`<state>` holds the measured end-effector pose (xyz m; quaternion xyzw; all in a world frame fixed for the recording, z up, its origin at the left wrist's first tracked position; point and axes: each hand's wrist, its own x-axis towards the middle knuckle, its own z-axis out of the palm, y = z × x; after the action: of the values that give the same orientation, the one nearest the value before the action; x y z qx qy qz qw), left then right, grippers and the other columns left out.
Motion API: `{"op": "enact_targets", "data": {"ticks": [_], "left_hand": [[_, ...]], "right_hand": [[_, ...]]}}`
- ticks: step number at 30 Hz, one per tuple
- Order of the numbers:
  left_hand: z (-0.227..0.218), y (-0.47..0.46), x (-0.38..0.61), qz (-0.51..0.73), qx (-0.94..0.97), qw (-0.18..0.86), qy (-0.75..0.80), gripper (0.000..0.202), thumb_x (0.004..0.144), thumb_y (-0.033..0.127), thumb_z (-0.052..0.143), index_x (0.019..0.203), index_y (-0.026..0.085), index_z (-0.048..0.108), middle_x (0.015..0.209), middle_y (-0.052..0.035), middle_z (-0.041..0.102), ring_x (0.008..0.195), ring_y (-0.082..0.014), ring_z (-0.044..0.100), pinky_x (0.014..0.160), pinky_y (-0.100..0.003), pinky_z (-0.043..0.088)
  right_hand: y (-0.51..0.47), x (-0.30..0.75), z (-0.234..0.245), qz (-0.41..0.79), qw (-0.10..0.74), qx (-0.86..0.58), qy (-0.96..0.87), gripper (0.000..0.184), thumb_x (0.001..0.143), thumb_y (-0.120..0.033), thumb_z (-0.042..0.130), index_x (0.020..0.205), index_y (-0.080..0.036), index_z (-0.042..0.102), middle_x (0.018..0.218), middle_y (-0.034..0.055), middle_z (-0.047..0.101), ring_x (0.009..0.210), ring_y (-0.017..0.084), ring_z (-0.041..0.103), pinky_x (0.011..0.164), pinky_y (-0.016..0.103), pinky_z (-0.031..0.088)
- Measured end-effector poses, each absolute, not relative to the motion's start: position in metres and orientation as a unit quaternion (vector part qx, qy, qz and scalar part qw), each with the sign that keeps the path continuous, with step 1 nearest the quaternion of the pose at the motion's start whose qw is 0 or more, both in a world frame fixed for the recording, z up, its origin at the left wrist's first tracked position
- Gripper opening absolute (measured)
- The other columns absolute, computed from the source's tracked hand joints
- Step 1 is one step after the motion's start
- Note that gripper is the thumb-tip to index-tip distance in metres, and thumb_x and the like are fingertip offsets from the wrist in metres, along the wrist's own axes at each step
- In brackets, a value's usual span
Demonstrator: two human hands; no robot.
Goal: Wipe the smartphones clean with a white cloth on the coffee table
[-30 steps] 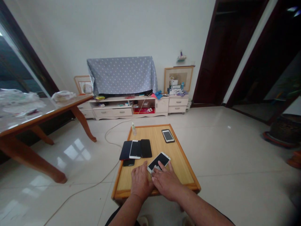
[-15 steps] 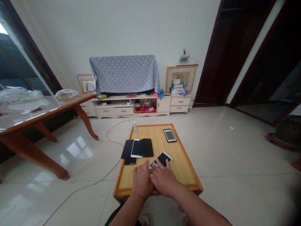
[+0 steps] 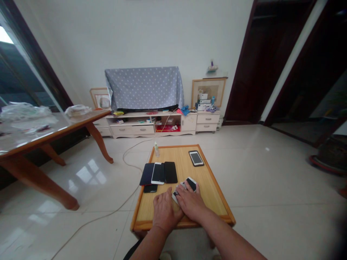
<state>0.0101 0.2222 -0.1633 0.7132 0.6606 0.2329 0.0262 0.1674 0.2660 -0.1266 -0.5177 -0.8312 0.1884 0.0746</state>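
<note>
A white phone [image 3: 192, 183] with a dark screen lies aslant near the front of the low wooden table [image 3: 214, 202]. My right hand [image 3: 189, 203] rests over its middle, fingers bent down onto the screen. A small pale patch shows under those fingertips; I cannot make out what it is. Beside the phone's lower left end is my left hand [image 3: 165, 209], palm down with its fingers stretched forward; whether it touches the phone is unclear. The hands meet or overlap at the thumbs.
Farther left lie a white phone [image 3: 157, 174], a dark blue case [image 3: 146, 174], a black case [image 3: 170, 172] and a small black object [image 3: 150, 188]. Another cased phone [image 3: 196, 158] is at back right. A small clear bottle [image 3: 156, 150] stands at the back left corner.
My right hand has shifted slightly over the phone, covering more of its screen. My left hand stays near the phone's lower left end. The whole view has tilted a little upward.
</note>
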Motion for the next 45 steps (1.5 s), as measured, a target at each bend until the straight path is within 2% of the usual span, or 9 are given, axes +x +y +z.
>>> {"op": "enact_targets", "data": {"ticks": [4,10,14,19,25,31,35,38,45], "left_hand": [[-0.149,0.221,0.016,0.207,0.708,0.032,0.674,0.073,0.072,0.043,0.069,0.137,0.014,0.052,0.123,-0.0135,0.065,0.118,-0.0312,0.054,0.110,-0.046,0.026],[-0.133,0.223,0.021,0.164,0.711,0.049,0.682,0.050,0.082,0.037,0.059,0.129,0.022,0.060,0.116,-0.0097,0.066,0.114,-0.0277,0.054,0.105,-0.042,0.029],[-0.136,0.227,0.021,0.154,0.709,0.057,0.686,0.060,0.075,0.044,0.067,0.129,0.020,0.060,0.119,-0.0098,0.064,0.118,-0.0294,0.052,0.107,-0.043,0.029],[-0.141,0.230,0.021,0.156,0.702,0.070,0.691,0.064,0.071,0.044,0.069,0.129,0.020,0.060,0.121,-0.0098,0.063,0.119,-0.0295,0.051,0.108,-0.044,0.029],[-0.137,0.227,0.019,0.168,0.717,0.065,0.673,0.053,0.081,0.043,0.061,0.129,0.021,0.060,0.119,-0.0089,0.064,0.116,-0.0280,0.054,0.104,-0.042,0.032],[-0.133,0.226,0.023,0.160,0.711,0.066,0.681,0.058,0.076,0.044,0.066,0.129,0.021,0.059,0.117,-0.0092,0.064,0.118,-0.0290,0.053,0.105,-0.042,0.030],[-0.132,0.225,0.024,0.155,0.715,0.065,0.678,0.053,0.080,0.042,0.061,0.129,0.022,0.059,0.117,-0.0094,0.064,0.116,-0.0282,0.054,0.105,-0.042,0.031],[-0.133,0.224,0.024,0.156,0.717,0.050,0.677,0.047,0.084,0.037,0.056,0.128,0.022,0.060,0.116,-0.0091,0.065,0.113,-0.0266,0.055,0.103,-0.041,0.031],[-0.140,0.224,0.024,0.172,0.715,0.041,0.676,0.058,0.075,0.043,0.065,0.129,0.022,0.059,0.118,-0.0099,0.064,0.116,-0.0294,0.054,0.105,-0.042,0.030]], "right_hand": [[0.283,0.180,-0.126,0.180,0.069,-0.582,-0.790,0.055,0.106,-0.042,0.016,0.154,-0.027,0.037,0.163,0.0036,0.031,0.155,0.031,0.006,0.113,0.074,-0.005],[0.268,0.169,-0.134,0.200,0.082,-0.497,-0.840,0.049,0.104,-0.040,0.029,0.151,-0.034,0.041,0.159,-0.0002,0.040,0.153,0.024,0.018,0.117,0.065,-0.008],[0.284,0.182,-0.134,0.198,0.080,-0.542,-0.813,0.049,0.104,-0.039,0.028,0.151,-0.034,0.042,0.161,-0.0008,0.038,0.154,0.027,0.013,0.115,0.069,-0.008],[0.295,0.193,-0.132,0.182,0.092,-0.596,-0.777,0.054,0.104,-0.036,0.023,0.155,-0.025,0.035,0.164,0.0046,0.030,0.155,0.032,0.004,0.111,0.074,-0.010],[0.276,0.176,-0.134,0.191,0.097,-0.518,-0.828,0.049,0.103,-0.041,0.031,0.150,-0.036,0.042,0.160,-0.0029,0.038,0.154,0.024,0.013,0.117,0.065,-0.009],[0.297,0.197,-0.129,0.185,0.097,-0.601,-0.771,0.054,0.104,-0.035,0.022,0.157,-0.027,0.032,0.164,0.0049,0.029,0.155,0.030,0.001,0.112,0.074,-0.007],[0.276,0.187,-0.132,0.202,0.098,-0.557,-0.800,0.052,0.102,-0.039,0.031,0.153,-0.033,0.038,0.162,0.0002,0.035,0.154,0.028,0.013,0.116,0.069,-0.008],[0.260,0.183,-0.134,0.211,0.122,-0.483,-0.841,0.051,0.103,-0.039,0.031,0.153,-0.033,0.039,0.160,0.0011,0.039,0.153,0.027,0.020,0.116,0.068,-0.012],[0.281,0.219,-0.130,0.161,0.097,-0.610,-0.770,0.053,0.103,-0.036,0.029,0.154,-0.027,0.039,0.161,0.0051,0.035,0.154,0.028,0.012,0.116,0.066,-0.016]]}}
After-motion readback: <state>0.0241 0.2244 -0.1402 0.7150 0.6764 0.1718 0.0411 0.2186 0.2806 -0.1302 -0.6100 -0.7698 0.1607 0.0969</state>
